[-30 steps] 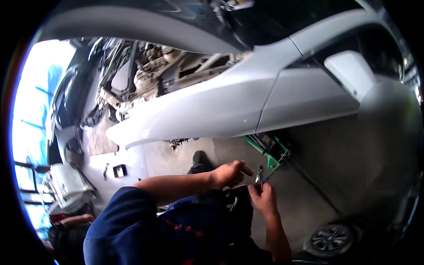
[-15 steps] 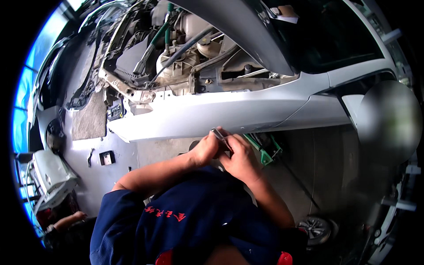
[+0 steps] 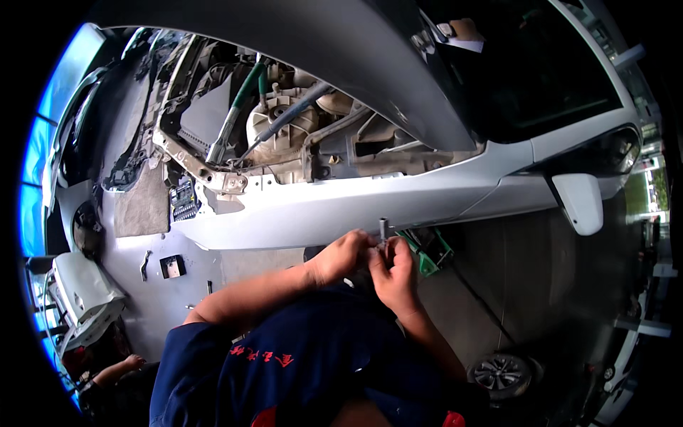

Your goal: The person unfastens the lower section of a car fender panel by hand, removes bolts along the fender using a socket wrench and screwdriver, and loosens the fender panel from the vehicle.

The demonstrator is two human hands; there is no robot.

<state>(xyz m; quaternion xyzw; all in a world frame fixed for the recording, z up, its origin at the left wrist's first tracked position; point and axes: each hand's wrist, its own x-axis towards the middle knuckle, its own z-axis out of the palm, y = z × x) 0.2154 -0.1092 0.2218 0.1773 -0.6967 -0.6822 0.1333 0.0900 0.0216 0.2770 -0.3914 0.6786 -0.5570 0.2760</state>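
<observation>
My left hand (image 3: 343, 255) and my right hand (image 3: 395, 276) meet in front of my chest, just below the side of a silver-white car fender (image 3: 341, 213). A small silver metal cylinder (image 3: 384, 228), shaped like a socket, sticks up from between the fingers of my right hand, which is closed on it. The fingers of my left hand are pinched together beside it, touching the right fingertips. What they pinch is too small and covered to make out.
Above the fender lies the open engine bay (image 3: 284, 128) under a raised hood (image 3: 341, 43). A green jack (image 3: 430, 260) stands by the fender. On the floor are a small open box (image 3: 172, 267) and a wheel (image 3: 501, 375). Another person's arm (image 3: 117, 370) shows at lower left.
Both hands have shifted slightly right and down. The metal cylinder, tilted before, now stands upright above the right fingers. The view has tilted, showing more of the hood and the side mirror.
</observation>
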